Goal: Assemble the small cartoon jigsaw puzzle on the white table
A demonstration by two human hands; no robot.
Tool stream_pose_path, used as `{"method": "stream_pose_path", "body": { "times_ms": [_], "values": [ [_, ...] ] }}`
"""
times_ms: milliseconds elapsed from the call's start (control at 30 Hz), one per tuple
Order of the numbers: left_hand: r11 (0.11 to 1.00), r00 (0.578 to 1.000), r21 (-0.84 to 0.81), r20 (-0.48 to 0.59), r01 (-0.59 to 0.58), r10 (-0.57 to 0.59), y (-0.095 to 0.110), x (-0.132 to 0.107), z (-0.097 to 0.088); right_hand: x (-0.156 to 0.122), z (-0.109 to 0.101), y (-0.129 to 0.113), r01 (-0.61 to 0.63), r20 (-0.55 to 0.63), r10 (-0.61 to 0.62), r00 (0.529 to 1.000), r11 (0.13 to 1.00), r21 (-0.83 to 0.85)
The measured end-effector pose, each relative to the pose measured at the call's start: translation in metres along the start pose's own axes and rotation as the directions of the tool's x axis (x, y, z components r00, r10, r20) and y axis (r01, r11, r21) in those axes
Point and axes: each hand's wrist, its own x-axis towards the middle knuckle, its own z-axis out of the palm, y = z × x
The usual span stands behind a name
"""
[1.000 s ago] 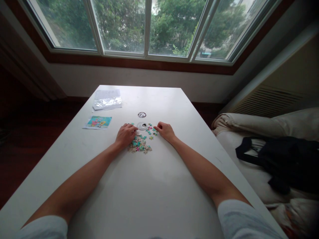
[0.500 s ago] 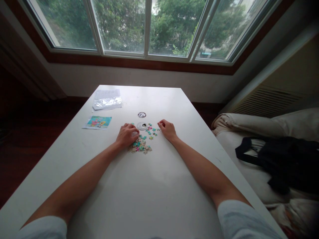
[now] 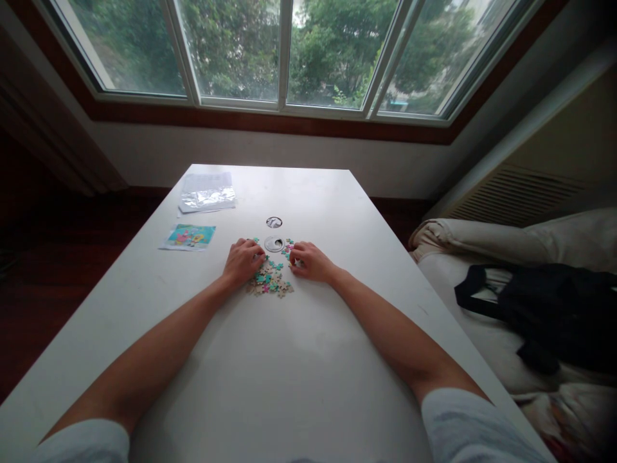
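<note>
Left hand (image 3: 243, 261) and right hand (image 3: 312, 261) curl at opposite edges of jigsaw pieces (image 3: 268, 279) heaped on white table (image 3: 289, 366); whether either grips one, cannot tell.

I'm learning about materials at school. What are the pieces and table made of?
Pieces: probably cardboard or thin wood, looking mostly matte; some show plain tan faces, others bright colours. Table: perhaps painted board; it looks smooth, glossy and white, with a sheen at its far end.
</note>
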Motion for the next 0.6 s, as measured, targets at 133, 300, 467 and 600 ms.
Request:
{"method": "stream_pose_path", "body": {
  "times_ms": [133, 300, 467, 600],
  "values": [
    [0.999, 0.998, 0.023, -0.051, 0.041, -0.04, -0.002, 0.0, 0.0, 0.0, 0.009, 0.009, -0.098, -0.084, 0.092, 0.992, 0.993, -0.072],
    [0.993, 0.994, -0.051, 0.019, -0.109, 0.11, 0.001, 0.0, -0.001, 0.0, 0.013, 0.014, -0.163, -0.144, 0.15, 0.978, 0.983, -0.082],
    [0.982, 0.98, -0.072, 0.083, -0.177, 0.183, 0.003, -0.001, 0.0, 0.001, 0.016, 0.012, -0.096, -0.124, 0.082, 0.989, 0.99, -0.106],
    [0.992, 0.99, -0.018, 0.06, -0.125, 0.126, 0.003, -0.002, 0.0, 0.001, 0.017, 0.013, -0.158, -0.134, 0.137, 0.981, 0.975, -0.155]
  ]
}}
